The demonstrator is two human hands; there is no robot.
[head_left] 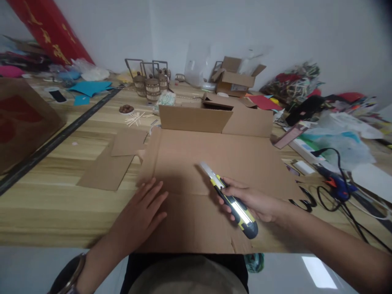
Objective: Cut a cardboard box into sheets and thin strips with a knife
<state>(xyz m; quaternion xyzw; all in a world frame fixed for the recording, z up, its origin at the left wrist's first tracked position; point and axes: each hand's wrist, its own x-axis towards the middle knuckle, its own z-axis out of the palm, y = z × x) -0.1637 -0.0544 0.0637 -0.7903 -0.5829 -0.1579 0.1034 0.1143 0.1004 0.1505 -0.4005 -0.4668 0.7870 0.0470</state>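
A large flattened cardboard box (190, 159) lies across the table in front of me, its far flaps standing up. My right hand (241, 200) is closed around a yellow and black utility knife (234, 206). The knife's blade is out and points up and to the left above the cardboard; whether its tip touches cannot be told. My left hand (147, 208) rests with fingers spread on the left edge of the cardboard. Two smaller cut cardboard pieces (105, 169) lie to the left of the box, one overlapping the other.
Several lidded woven pots (152, 87) with tall handles stand at the back, near a small bowl (126, 109) and thin sticks (134, 118). An open carton (235, 79) sits behind the cardboard. At right lie a blue glue gun (338, 188) with its black cord and plastic bags (339, 143).
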